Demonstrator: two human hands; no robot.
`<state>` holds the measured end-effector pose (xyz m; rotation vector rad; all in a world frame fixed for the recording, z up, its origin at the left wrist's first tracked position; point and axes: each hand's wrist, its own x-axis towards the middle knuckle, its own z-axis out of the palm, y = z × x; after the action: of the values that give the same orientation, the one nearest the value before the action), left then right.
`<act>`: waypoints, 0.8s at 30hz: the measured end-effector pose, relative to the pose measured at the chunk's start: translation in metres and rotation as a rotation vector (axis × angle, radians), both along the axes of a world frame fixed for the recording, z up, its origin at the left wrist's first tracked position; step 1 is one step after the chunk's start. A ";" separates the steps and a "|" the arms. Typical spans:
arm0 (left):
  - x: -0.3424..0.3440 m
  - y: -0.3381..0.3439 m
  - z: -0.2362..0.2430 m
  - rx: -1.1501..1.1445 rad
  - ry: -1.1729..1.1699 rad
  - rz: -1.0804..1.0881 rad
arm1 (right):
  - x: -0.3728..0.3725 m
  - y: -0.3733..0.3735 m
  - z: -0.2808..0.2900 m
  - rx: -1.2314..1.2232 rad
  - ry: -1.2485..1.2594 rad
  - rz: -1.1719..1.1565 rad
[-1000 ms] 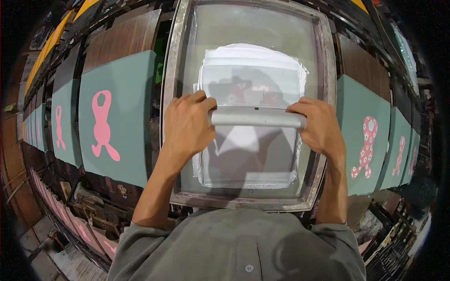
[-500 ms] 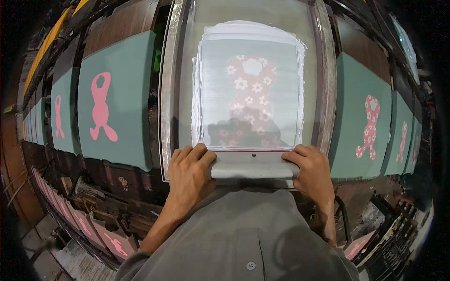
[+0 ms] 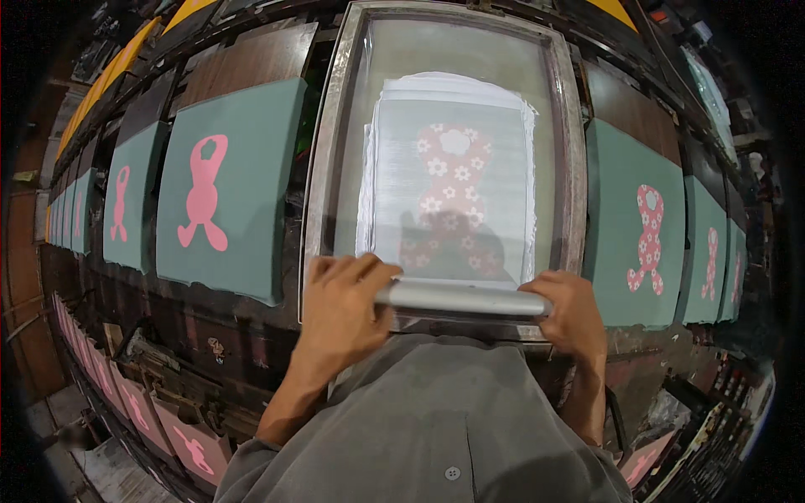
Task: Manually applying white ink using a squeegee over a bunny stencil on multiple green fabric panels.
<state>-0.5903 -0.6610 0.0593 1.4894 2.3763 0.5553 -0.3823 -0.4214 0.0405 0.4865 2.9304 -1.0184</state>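
A silver metal squeegee (image 3: 465, 298) lies crosswise at the near end of a printing screen (image 3: 573, 168). My left hand (image 3: 345, 306) is closed around its left end, and my right hand (image 3: 572, 312) grips the right end. White ink (image 3: 457, 88) borders a rectangle on the mesh, thickest at the far edge and along both sides. Through that area shows a pink bunny-like shape (image 3: 450, 191) with white flowers, partly under my shadow. The squeegee's blade edge is hidden from this angle.
To the left, green fabric pieces (image 3: 277, 176) on boards carry plain pink shapes. On the right, other green pieces (image 3: 612, 226) have pink shapes with white flowers. Pinkish pieces (image 3: 168, 411) hang low at left. Dark rails and clutter surround the table.
The squeegee has tilted, so its broad face now appears as a narrow rounded bar. Both hands have turned with it. The whole view has shifted and rotated slightly.
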 end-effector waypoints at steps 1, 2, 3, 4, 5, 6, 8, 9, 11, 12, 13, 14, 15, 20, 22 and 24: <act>-0.006 -0.002 0.006 0.107 -0.015 0.072 | 0.002 0.005 0.003 -0.066 -0.032 -0.045; -0.012 -0.005 0.009 0.213 -0.030 0.144 | 0.004 0.011 0.004 -0.132 -0.063 -0.091; -0.019 -0.010 0.003 0.217 -0.028 0.141 | 0.010 0.017 0.003 -0.129 -0.060 -0.094; -0.027 -0.016 -0.009 0.294 -0.077 0.298 | 0.017 0.024 0.000 -0.235 -0.075 -0.202; -0.033 -0.024 -0.020 0.369 -0.123 0.461 | 0.022 0.032 -0.003 -0.343 -0.087 -0.302; -0.036 -0.030 -0.028 0.373 -0.120 0.460 | 0.025 0.037 -0.007 -0.422 -0.075 -0.402; -0.039 -0.042 -0.046 0.312 -0.169 0.739 | 0.031 0.043 -0.013 -0.469 -0.003 -0.488; -0.040 -0.051 -0.061 0.316 -0.167 0.736 | 0.034 0.047 -0.017 -0.520 0.067 -0.567; -0.038 -0.065 -0.088 0.236 -0.089 0.881 | 0.047 0.062 -0.033 -0.478 0.025 -0.606; -0.038 -0.071 -0.095 0.241 -0.090 0.877 | 0.054 0.070 -0.048 -0.593 0.186 -0.601; -0.038 -0.074 -0.099 0.185 -0.243 0.901 | 0.060 0.075 -0.063 -0.707 0.347 -0.593; -0.038 -0.077 -0.103 0.128 -0.394 0.926 | 0.062 0.074 -0.071 -0.838 0.452 -0.625; -0.036 -0.077 -0.110 0.130 -0.393 0.924 | 0.060 0.073 -0.081 -0.837 0.455 -0.625; -0.031 -0.069 -0.121 0.244 -0.401 0.989 | 0.040 0.065 -0.107 -0.816 0.660 -0.919; -0.031 -0.067 -0.123 0.252 -0.380 0.992 | 0.036 0.066 -0.106 -0.821 0.648 -0.935; -0.032 -0.066 -0.123 0.261 -0.359 0.994 | 0.033 0.066 -0.102 -0.825 0.636 -0.951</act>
<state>-0.6220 -0.7268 -0.0637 0.1086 2.6506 1.2410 -0.3490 -0.3555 -0.0611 1.7831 2.1523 -2.6746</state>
